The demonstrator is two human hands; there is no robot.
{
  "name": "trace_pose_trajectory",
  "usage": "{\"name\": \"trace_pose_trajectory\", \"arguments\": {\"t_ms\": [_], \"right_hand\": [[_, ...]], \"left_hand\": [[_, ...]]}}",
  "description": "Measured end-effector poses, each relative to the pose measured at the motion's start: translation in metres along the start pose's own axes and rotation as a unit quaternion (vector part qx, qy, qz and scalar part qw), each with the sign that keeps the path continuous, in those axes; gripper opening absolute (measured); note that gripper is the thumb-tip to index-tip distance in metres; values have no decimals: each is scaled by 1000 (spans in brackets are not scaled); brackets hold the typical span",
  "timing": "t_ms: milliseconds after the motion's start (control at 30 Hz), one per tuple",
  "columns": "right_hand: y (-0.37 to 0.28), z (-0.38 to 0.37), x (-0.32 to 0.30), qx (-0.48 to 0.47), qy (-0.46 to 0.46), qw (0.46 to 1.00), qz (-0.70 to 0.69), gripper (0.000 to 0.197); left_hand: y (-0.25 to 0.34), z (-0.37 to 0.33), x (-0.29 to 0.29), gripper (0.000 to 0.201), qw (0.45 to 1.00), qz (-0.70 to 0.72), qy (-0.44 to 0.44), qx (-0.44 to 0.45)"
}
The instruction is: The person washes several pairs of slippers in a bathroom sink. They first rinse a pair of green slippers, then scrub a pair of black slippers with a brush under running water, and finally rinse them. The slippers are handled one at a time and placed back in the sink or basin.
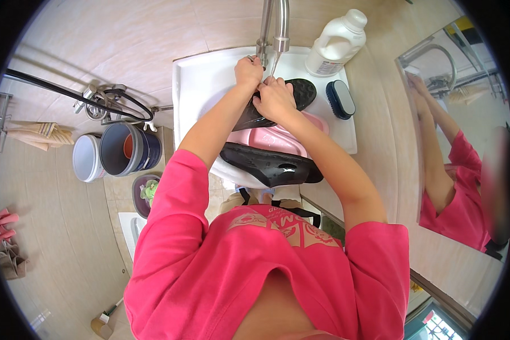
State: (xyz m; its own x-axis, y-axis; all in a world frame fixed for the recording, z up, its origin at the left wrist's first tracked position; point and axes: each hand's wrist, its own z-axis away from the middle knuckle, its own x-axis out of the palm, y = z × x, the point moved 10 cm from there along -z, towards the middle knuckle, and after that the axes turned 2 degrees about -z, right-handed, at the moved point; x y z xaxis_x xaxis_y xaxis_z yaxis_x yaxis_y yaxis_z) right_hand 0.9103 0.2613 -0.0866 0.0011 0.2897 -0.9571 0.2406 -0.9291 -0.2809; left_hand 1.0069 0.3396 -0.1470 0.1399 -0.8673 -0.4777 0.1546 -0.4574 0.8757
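Observation:
At the back of the white sink (198,71), my left hand (248,72) has its fingers closed round the base of the metal faucet (281,28), where its handle seems to be. A thin stream of water runs from the spout. Beside it my right hand (276,99) grips a black slipper (304,94) under the stream, its textured surface facing up. Below lies a pink basin (272,139), partly covered by that slipper. A second wet black slipper (272,164) lies tilted across the sink's front edge, touching neither hand.
A white detergent bottle (337,45) stands at the sink's back right corner, with a dark blue scrubbing brush (340,99) nearer me. Two buckets (119,150) sit at the left below a wall valve with a black hose (62,90). A mirror (453,136) hangs on the right.

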Motion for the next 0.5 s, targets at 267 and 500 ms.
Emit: {"name": "trace_pose_trajectory", "arguments": {"t_ms": [267, 500], "right_hand": [[2, 3, -2, 5, 14, 1000, -4, 27], [3, 4, -4, -15, 10, 999, -29, 23]], "left_hand": [[2, 13, -2, 29, 994, 94, -16, -62], [-11, 17, 26, 48, 974, -49, -213, -56]]}}
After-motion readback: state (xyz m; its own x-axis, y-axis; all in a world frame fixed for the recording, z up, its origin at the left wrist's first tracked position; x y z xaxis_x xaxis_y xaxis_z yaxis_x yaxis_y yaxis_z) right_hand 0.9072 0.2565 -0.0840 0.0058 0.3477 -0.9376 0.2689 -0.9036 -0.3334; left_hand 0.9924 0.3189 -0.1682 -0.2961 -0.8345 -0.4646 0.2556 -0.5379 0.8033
